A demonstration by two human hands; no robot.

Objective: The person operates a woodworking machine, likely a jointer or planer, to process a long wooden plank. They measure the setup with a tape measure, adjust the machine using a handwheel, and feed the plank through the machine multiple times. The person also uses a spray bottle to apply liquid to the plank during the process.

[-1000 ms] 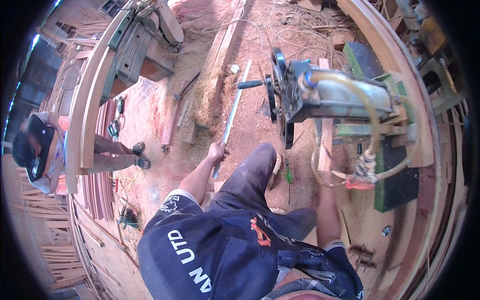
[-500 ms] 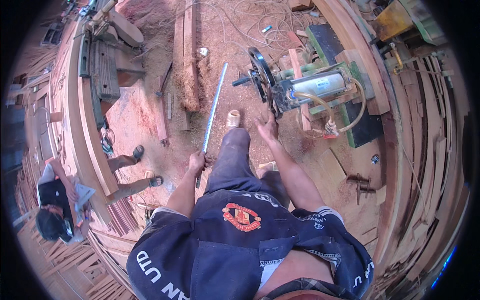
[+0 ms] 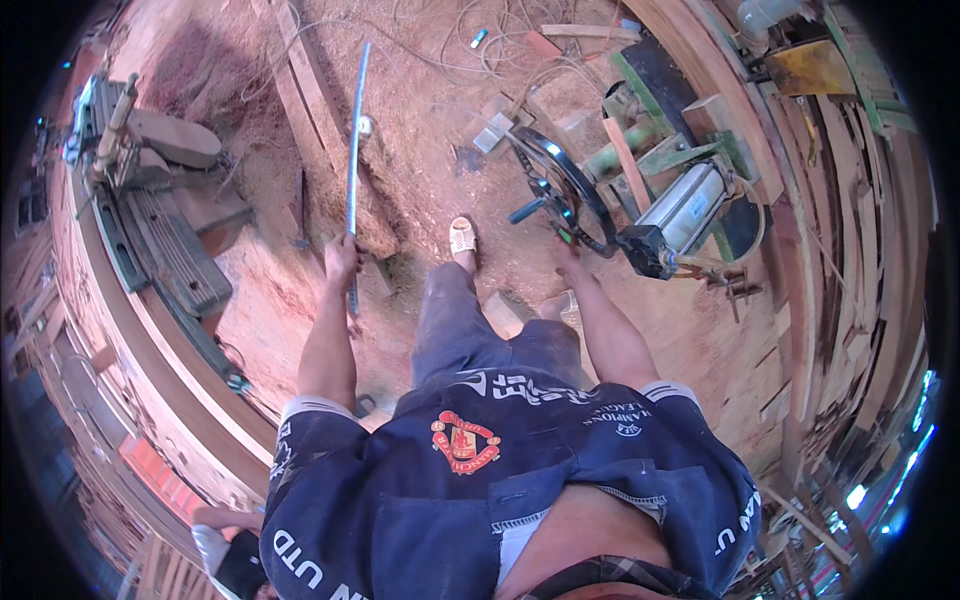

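Note:
My left hand (image 3: 342, 258) is closed round the lower part of a long, thin, bluish-white strip (image 3: 357, 140), which looks like a ruler. The strip stands nearly upright in the picture, its long end pointing away from me and a short end showing below my fist. My right hand (image 3: 567, 256) reaches to the near side of a black handwheel (image 3: 568, 178) on a machine. Something small and green shows at its fingertips; the fingers are blurred, so I cannot make out whether they grip anything. A grey cylinder (image 3: 690, 210) with a hose sits beside the wheel.
Sawdust covers the floor (image 3: 420, 170), where long timbers (image 3: 305, 80) and a loose cable (image 3: 440, 65) lie. At the left stands a bench with a grey machine (image 3: 165, 235). Stacked boards (image 3: 850, 270) line the right side. Another person (image 3: 235, 560) is at the lower left.
My view has turned and moved, so the machines and floor sit differently. The strip is still in my left hand, now raised farther ahead. My right hand stays beside the handwheel.

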